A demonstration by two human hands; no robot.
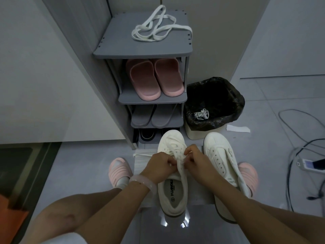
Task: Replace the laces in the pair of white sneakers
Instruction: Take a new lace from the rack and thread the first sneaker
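1. Our left hand (pixel 159 167) pinches the white lace (pixel 179 163) over the tongue of the left sneaker (pixel 173 189), which stands on the floor (pixel 88 166) before the shoe rack (pixel 146 51).
2. Our right hand (pixel 195 160) pinches the same lace from the other side.
3. The right sneaker (pixel 222 155) stands just beside it, unlaced.
4. A loose lace (pixel 158 26) lies on the rack's top shelf; another lies in the lined bin (pixel 213 103).

A grey shoe rack (pixel 140 51) stands against pale walls (pixel 44 76); right of it, a bin (pixel 213 103) on grey floor tiles (pixel 281 103).
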